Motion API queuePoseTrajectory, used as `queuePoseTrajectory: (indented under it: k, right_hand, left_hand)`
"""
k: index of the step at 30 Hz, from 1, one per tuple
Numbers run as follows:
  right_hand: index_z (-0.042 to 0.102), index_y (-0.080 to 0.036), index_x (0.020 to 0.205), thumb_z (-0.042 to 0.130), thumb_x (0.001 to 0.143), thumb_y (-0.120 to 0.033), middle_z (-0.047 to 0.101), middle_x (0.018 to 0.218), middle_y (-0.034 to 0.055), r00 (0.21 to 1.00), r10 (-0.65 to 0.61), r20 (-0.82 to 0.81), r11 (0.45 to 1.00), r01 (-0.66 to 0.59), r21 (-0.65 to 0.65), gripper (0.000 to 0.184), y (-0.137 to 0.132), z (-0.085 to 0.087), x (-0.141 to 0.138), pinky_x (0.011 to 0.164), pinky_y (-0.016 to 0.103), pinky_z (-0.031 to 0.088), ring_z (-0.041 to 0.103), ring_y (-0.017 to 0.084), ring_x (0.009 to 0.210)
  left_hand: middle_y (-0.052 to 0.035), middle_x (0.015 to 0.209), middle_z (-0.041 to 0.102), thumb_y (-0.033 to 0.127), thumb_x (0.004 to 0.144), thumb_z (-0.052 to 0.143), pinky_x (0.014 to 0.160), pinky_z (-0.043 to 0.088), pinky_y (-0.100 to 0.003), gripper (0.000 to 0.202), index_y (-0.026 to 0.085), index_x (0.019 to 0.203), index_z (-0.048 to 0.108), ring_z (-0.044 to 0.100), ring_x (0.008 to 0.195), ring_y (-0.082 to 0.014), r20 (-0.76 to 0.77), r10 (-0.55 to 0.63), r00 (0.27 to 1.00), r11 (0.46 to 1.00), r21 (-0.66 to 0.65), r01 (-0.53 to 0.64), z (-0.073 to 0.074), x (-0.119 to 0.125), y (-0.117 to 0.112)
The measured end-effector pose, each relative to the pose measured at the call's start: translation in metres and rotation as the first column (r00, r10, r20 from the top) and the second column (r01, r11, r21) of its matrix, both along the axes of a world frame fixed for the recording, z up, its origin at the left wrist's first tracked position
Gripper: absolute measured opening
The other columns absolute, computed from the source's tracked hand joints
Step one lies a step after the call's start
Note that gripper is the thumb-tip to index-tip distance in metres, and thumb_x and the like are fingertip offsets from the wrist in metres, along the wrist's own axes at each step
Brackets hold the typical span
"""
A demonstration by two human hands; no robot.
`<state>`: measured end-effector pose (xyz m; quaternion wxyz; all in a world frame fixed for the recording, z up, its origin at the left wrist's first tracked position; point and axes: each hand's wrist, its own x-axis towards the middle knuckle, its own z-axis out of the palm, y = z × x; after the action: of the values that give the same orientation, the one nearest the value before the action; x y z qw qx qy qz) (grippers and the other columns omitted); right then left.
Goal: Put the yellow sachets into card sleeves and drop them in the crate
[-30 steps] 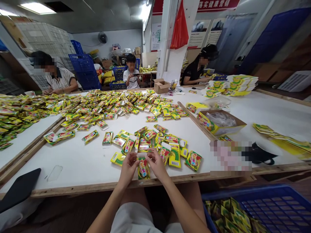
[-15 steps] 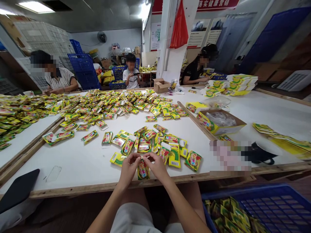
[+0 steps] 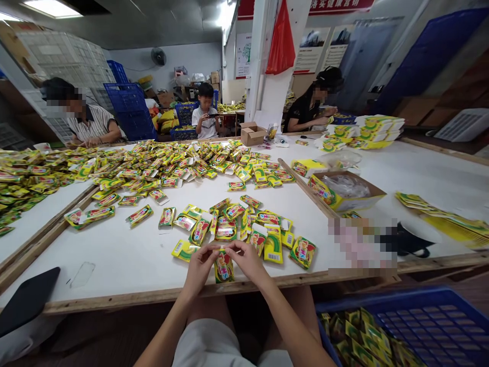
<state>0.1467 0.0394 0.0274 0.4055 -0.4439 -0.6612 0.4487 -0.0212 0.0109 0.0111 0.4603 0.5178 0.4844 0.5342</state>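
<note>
One small yellow-green printed carton (image 3: 223,267) sits by the near edge of the white table (image 3: 126,260), between my hands on the remote feed. L hand (image 3: 201,262) & R hand (image 3: 246,261) each pinch its top end, fingertips almost meeting. Vs 1 s ago, the white end flap (image 3: 222,246) is mostly hidden under them; IMO that end's nearly closed. Loose cartons (image 3: 199,232) lie just beyond, one w/ a barcode (image 3: 273,257); coloured front lettering's too small to read. Red banner (image 3: 340,6) at back: prob. 落实健康营销, top cut off.
</note>
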Motion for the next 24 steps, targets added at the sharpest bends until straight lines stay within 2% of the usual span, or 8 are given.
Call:
queuePoseTrajectory:
  k: [3,6,11,18,24]
  right_hand:
    - [0.066,-0.019,0.087,0.059,0.08,-0.034,0.068,0.086,0.0041,0.99,-0.127,-0.054,0.992,0.128,0.009,0.018,-0.008,-0.008,0.001,0.065,0.027,0.048,0.062,0.017,0.073]
    - [0.063,-0.018,0.082,0.059,0.079,-0.037,0.065,0.075,0.0032,0.968,-0.243,-0.06,0.97,0.242,-0.025,0.019,-0.014,-0.012,0.002,0.06,0.027,0.046,0.058,0.016,0.064]
    - [0.062,-0.018,0.071,0.059,0.077,-0.038,0.063,0.067,0.0022,0.974,-0.227,0.018,0.973,0.227,-0.05,0.021,-0.011,-0.002,0.003,0.054,0.025,0.041,0.054,0.015,0.057]
    - [0.065,-0.017,0.064,0.063,0.072,-0.042,0.065,0.062,0.0023,0.961,-0.214,0.175,0.967,0.234,-0.097,0.026,0.0,0.014,0.007,0.054,0.024,0.039,0.055,0.016,0.058]
    - [0.065,-0.018,0.058,0.062,0.074,-0.039,0.066,0.06,0.003,0.923,-0.259,0.286,0.956,0.287,-0.059,0.026,-0.002,0.024,0.004,0.053,0.025,0.036,0.056,0.017,0.058]
  left_hand:
    - [-0.0045,0.083,0.071,0.035,0.076,0.068,0.074,0.051,-0.028,0.025,0.017,0.093,0.071,0.063,0.078,-0.0184,-0.01,0.008,1.0,1.0,0.0,-0.008,-0.004,-0.001,-0.005]
    - [-0.0053,0.085,0.071,0.035,0.077,0.067,0.073,0.051,-0.028,0.025,0.017,0.094,0.071,0.063,0.078,-0.0184,-0.042,0.037,0.998,0.999,0.003,-0.037,-0.004,0.002,-0.008]
    - [-0.0062,0.092,0.07,0.034,0.078,0.066,0.074,0.051,-0.029,0.03,0.018,0.103,0.067,0.064,0.082,-0.0186,-0.067,0.088,0.994,0.996,0.036,-0.085,-0.004,0.006,-0.012]
    - [-0.0077,0.098,0.069,0.034,0.081,0.062,0.08,0.05,-0.032,0.024,0.019,0.1,0.066,0.064,0.086,-0.0203,-0.149,0.079,0.986,0.996,0.063,-0.07,-0.005,0.009,-0.016]
    - [-0.0079,0.099,0.069,0.035,0.082,0.062,0.081,0.05,-0.033,0.025,0.019,0.101,0.066,0.064,0.088,-0.0214,-0.165,0.09,0.982,0.995,0.064,-0.08,-0.006,0.01,-0.017]
